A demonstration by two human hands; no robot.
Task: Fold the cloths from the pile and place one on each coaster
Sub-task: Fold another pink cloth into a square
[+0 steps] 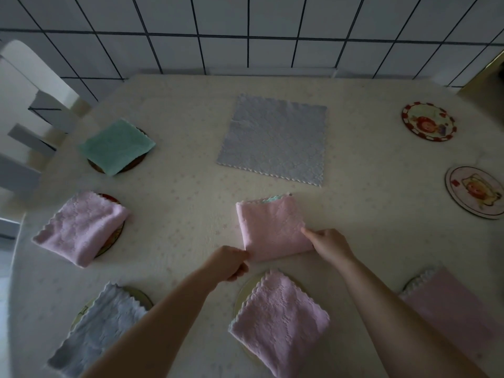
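Beyond the hand-held pink cloth (270, 230), a grey cloth (275, 140) lies, seemingly unfolded.

Coasters mostly hidden, edges cropped

Folded cloths cover five coasters, only rims show, e.g. under green cloth (117, 145); grey folded cloth (95, 334) and right pink cloth (458, 309) cut by frame; right coaster (476, 190) clipped.

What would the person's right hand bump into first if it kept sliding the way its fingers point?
The right hand points up and left across the folded pink cloth it already pinches. Beyond that cloth's far edge, the next thing seems to be the flat grey cloth, though the exact line is hard to judge.
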